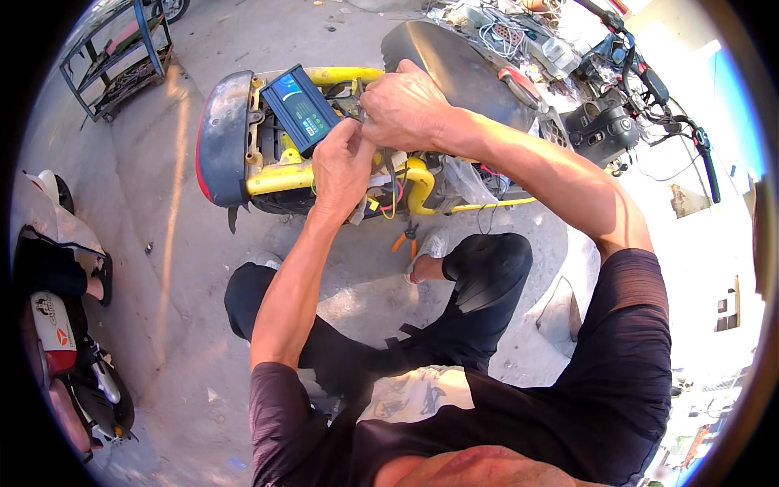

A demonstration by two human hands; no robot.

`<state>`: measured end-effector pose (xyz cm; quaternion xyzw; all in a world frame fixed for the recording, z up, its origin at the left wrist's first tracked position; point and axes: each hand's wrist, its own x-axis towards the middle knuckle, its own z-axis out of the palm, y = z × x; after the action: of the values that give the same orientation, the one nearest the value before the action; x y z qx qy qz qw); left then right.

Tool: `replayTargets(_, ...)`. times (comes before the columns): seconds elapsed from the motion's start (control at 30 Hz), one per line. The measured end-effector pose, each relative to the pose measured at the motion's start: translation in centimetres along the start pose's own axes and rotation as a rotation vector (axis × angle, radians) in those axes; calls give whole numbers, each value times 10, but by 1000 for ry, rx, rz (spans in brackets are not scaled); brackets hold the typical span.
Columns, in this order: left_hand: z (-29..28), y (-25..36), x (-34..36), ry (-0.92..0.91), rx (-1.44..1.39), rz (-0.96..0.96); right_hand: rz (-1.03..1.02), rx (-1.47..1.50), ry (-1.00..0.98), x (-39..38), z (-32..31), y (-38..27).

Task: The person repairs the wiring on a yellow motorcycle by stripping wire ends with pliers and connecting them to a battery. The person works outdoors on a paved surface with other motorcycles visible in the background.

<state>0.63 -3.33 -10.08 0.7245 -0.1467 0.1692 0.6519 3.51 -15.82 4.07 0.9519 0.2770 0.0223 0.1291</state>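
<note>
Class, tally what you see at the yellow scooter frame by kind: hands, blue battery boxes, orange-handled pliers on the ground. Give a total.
hands: 2, left hand and right hand
blue battery box: 1
orange-handled pliers: 1
Total: 4

I see a yellow tubular frame [324, 174] carrying a dark blue battery box [302, 108] with a green and pale blue label. The rear mudguard [221, 134] is dusty black edged in red, the seat [454, 61] plain black. Red and yellow wires [389, 199] show below. Orange-handled pliers [406, 241] lie on grey concrete [178, 243]. My trousers [487, 284] are black.
</note>
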Motion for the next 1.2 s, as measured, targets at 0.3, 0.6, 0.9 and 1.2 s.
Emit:
replayTargets(0.3,-2,16,-3,3,-100,-26,18,45,262,-5,16,2)
replayTargets(0.6,-7,20,-3,-9,-64,-49,132,75,483,4,15,0)
replayTargets(0.9,-18,26,-4,-81,-199,-217,110,-107,842,-47,-59,65)
replayTargets(1.2,-19,37,0,-91,-92,-340,351,51,912,-119,-6,72)
